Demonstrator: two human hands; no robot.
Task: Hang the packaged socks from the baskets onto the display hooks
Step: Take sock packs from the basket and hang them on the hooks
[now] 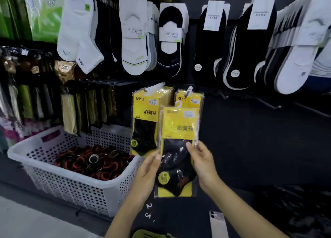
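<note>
I hold a yellow pack of black socks [179, 130] upright in front of the display. My left hand [149, 168] pinches its left edge and my right hand [201, 163] pinches its right edge, thumbs on the front. Behind it, two bunches of the same yellow packs hang on hooks: the left bunch [145, 119] and the right bunch [189, 99], which the held pack partly covers. The hook tip [189, 90] of the right bunch pokes out above the held pack.
A white perforated basket [75, 187] full of rolled black-and-red socks stands at the left. White and black socks hang in rows above. A phone [218, 225] lies on the dark floor at the bottom, beside the rim of a green basket [152, 233].
</note>
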